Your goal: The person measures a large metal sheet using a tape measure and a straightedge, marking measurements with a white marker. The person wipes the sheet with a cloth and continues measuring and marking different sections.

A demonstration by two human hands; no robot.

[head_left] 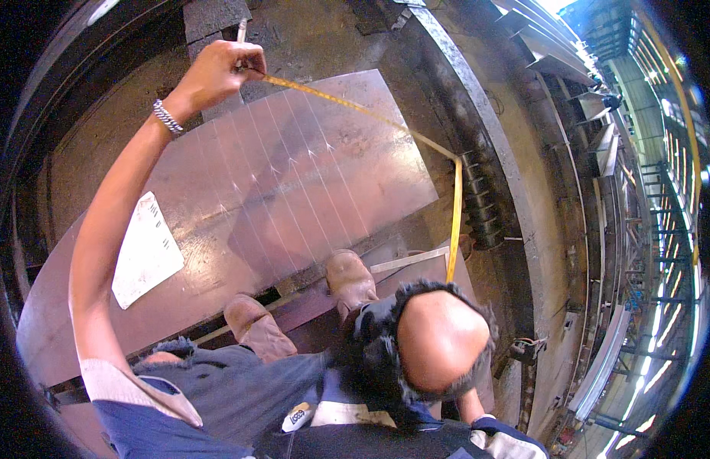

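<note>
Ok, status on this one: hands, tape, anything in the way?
Left hand closed on yellow tape. Right hand out of sight. Tape passes over metal plate, bends beyond its edge. Right knee blocks view of tape's near end.

Over the middle of the steel plate (255, 183), I have open room for my left hand (221, 70). The yellow tape (456, 206) slants across its far right corner, my boots (349, 281) crowd its near edge, and a ribbed coil (482, 200) stands off its right end.

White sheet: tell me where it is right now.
In the head view, the white sheet lies on the metal plate, toward the left, between the left forearm and the white lines.
</note>
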